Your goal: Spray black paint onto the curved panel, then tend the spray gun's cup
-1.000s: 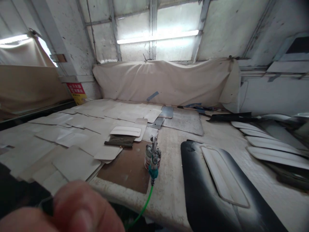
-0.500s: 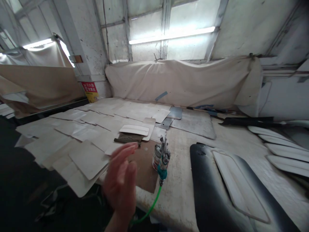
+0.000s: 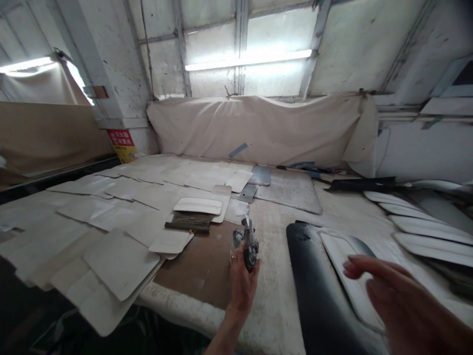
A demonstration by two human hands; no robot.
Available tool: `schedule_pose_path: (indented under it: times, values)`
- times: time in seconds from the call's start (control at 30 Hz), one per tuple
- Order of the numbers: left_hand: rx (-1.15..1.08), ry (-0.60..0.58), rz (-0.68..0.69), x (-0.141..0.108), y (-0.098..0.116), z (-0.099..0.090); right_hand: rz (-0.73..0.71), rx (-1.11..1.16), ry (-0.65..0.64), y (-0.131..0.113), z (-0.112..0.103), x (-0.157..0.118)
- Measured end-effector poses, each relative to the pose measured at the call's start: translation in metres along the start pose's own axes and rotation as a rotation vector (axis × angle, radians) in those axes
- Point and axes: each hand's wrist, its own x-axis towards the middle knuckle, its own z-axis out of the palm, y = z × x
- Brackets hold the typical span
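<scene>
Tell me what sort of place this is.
Likely a paint-spraying workshop: a spray gun in the left hand, a black panel with pale, hazy areas like overspray, and a table spread with pale sheets.

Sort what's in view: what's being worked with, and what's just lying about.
In use, apparently:
spray gun, in the left hand
dark board and white piece, nearest the right hand

Probably lying about:
pale sheets
grey sheet
blue tape
</scene>
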Motion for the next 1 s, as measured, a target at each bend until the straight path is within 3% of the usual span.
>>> schedule_pose_path:
  times: [0.1, 0.23, 0.33, 0.67, 0.83, 1.0]
  values:
    - [-0.005, -0.028, -0.018, 0.003, -0.002, -0.003, 0.116, -0.027, -0.057, 0.009, 0.031, -0.009]
    - [-0.001, -0.053, -0.040, 0.008, 0.002, -0.009, 0.375, 0.057, -0.182, 0.050, 0.059, -0.027]
    - [0.009, -0.053, -0.056, 0.018, 0.004, -0.021, 0.462, 0.061, -0.227, 0.075, 0.072, -0.039]
    - [-0.030, -0.051, -0.168, 0.033, -0.011, -0.070, 0.483, 0.106, -0.318, 0.101, 0.107, -0.063]
    - [-0.046, -0.030, -0.228, 0.036, -0.015, -0.076, 0.431, 0.135, -0.335, 0.093, 0.133, -0.058]
    - [-0.099, -0.049, -0.218, 0.032, -0.014, -0.071, 0.411, 0.171, -0.335, 0.083, 0.164, -0.051]
